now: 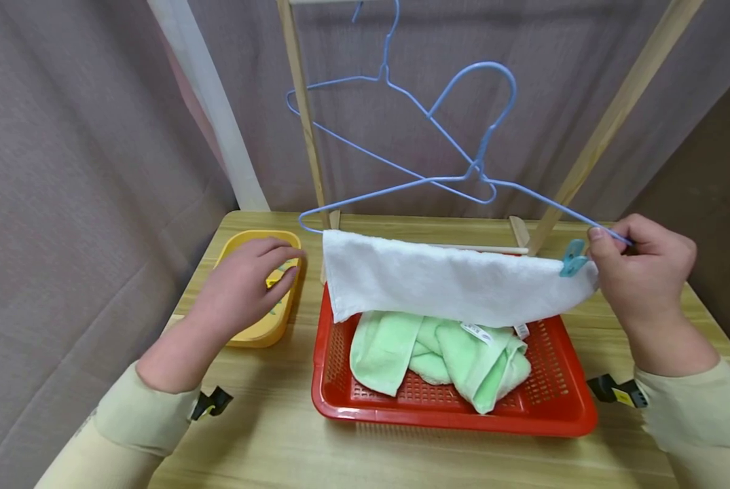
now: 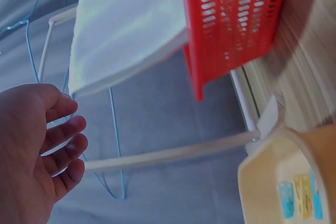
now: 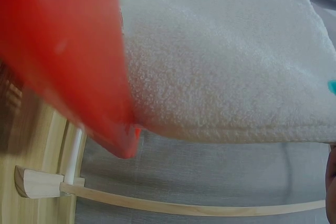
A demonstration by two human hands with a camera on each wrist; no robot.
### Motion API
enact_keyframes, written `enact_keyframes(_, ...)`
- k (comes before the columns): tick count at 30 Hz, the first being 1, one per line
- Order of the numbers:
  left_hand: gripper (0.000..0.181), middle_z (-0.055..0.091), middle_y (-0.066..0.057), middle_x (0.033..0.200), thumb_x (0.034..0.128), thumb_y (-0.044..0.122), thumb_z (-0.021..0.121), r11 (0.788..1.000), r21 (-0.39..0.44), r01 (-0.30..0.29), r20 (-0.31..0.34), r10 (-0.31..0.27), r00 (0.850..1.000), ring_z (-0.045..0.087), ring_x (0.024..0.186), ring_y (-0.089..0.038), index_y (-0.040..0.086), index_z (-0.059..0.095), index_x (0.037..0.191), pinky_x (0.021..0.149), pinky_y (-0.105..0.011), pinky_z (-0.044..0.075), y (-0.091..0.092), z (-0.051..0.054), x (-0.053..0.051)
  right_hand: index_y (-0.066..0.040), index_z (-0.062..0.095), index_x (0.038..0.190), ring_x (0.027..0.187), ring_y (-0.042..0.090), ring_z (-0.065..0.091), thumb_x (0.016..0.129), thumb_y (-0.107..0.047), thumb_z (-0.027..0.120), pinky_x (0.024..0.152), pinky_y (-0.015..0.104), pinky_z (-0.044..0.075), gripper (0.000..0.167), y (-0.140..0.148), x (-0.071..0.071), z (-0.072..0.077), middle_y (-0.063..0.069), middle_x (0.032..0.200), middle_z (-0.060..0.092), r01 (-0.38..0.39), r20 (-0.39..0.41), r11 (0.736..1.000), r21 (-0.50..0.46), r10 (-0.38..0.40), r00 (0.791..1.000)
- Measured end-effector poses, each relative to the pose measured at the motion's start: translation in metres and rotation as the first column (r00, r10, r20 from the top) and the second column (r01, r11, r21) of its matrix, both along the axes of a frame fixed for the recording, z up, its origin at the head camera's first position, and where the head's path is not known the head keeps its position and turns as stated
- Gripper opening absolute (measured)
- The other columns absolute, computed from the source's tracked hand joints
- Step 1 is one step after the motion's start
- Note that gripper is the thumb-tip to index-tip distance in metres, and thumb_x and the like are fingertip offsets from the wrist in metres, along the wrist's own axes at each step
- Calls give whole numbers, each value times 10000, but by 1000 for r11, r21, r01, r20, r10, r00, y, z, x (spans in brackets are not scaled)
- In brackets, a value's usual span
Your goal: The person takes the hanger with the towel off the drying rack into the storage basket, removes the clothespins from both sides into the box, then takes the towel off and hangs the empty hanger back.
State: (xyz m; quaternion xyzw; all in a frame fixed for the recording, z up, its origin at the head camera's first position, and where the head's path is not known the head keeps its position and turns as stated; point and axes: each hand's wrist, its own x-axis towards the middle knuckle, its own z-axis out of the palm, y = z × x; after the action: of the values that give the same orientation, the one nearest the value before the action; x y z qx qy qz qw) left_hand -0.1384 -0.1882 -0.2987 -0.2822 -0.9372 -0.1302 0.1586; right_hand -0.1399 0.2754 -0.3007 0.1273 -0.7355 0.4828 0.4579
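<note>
Right hand (image 1: 648, 272) pinches the hanger (image 1: 478, 164); left hand (image 1: 242, 285), fingers loosely parted, grips nothing. Towel (image 1: 444, 278) looks soft, light: best held by its upper-left corner.

grey curtain (image 1: 560, 68) behind | wooden table (image 1: 267, 435) below | white strip (image 1: 210, 102) left

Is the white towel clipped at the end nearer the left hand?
No, the only visible clip on the white towel sits by the right hand.
</note>
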Motion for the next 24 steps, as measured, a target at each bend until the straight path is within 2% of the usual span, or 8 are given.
enact_keyframes(5,255,678,-56,1095,923,170,685,998,-7,62,-60,-63,996,620,1034,-256,98,711,1166,911,-422,512,10,6,4,-31,479,512,480,-17,348,797,-37,617,472,114,268,316,3,-3,-3,-112,557,463,-3,-4,1000,-6,3,1000)
enact_keyframes(9,278,676,-35,1106,911,179,703,997,-9,82,-44,-83,996,615,1033,-233,127,707,1184,897,-401,522,21,11,9,-47,485,505,476,-19,355,794,-46,616,469,108,280,317,4,-5,-3,-93,553,467,-11,-15,1000,-9,11,1000)
enact_keyframes(13,274,671,-10,1150,923,192,696,991,17,130,-19,-129,991,609,1081,-221,150,702,1194,935,-395,506,34,14,10,-52,489,508,477,-20,357,793,-52,618,473,105,286,313,4,-6,-2,-95,555,469,-14,-17,1000,-8,14,1000)
enact_keyframes(21,247,675,5,1149,939,193,669,966,39,254,-33,-253,967,610,1100,-197,130,702,1176,942,-366,489,70,19,5,-17,455,503,477,-30,341,791,-40,612,467,106,260,328,2,-5,1,-123,549,444,4,-8,1000,-1,-4,1000)
enact_keyframes(24,239,677,11,1138,950,203,651,958,33,284,-45,-282,958,614,1093,-185,136,705,1173,939,-349,486,84,23,2,-16,453,504,478,-37,339,792,-40,611,465,105,254,329,4,-5,2,-135,549,441,21,-3,1000,17,-21,1000)
